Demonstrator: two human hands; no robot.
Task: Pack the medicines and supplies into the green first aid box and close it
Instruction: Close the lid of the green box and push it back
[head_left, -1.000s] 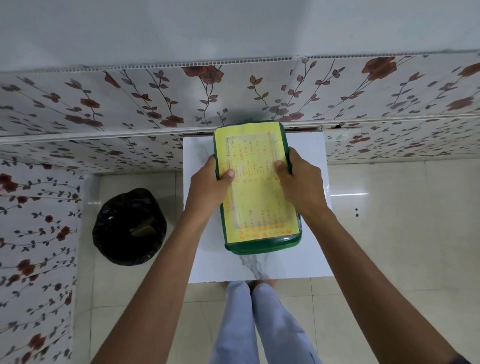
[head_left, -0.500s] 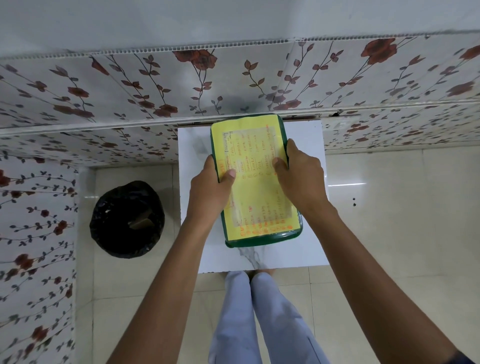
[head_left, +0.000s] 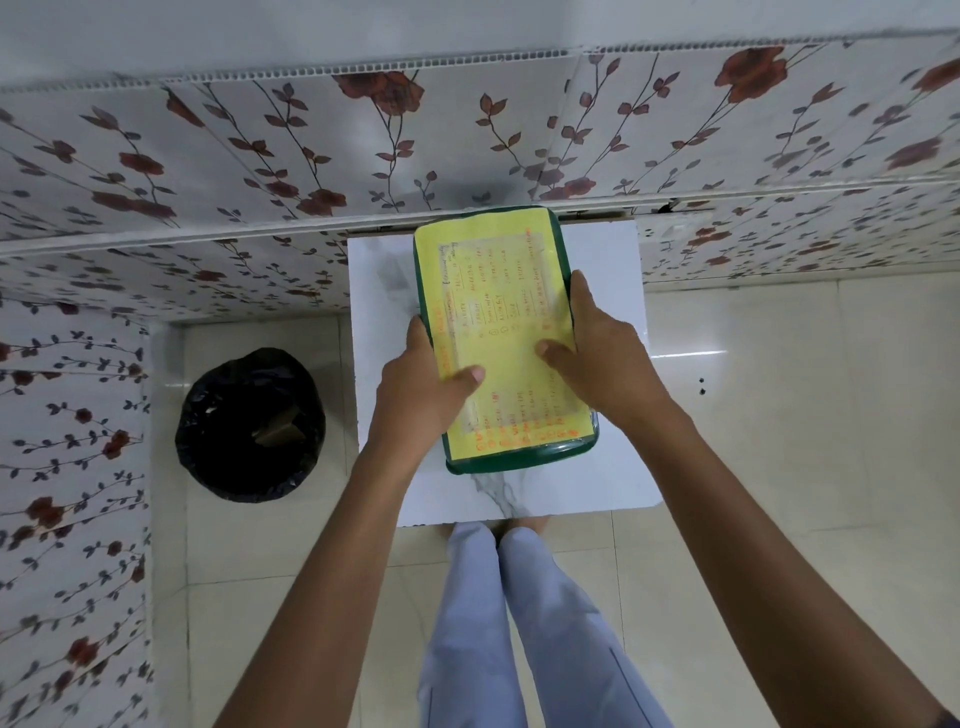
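The green first aid box (head_left: 511, 465) stands on the small white marble-patterned table (head_left: 613, 467) with its lid down. A yellow handwritten sheet (head_left: 498, 291) covers the lid. My left hand (head_left: 423, 389) grips the box's left side, thumb pressed on the lid. My right hand (head_left: 602, 353) grips the right side, thumb on the lid too. No medicines or supplies show outside the box; its inside is hidden.
A bin lined with a black bag (head_left: 249, 426) stands on the tiled floor left of the table. Floral wall panels (head_left: 208, 171) run behind the table and along the left. My legs in light trousers (head_left: 519, 623) stand at the table's near edge.
Both hands have stayed on the sides of the box. They slid slightly toward its near end. The view shifted a little.
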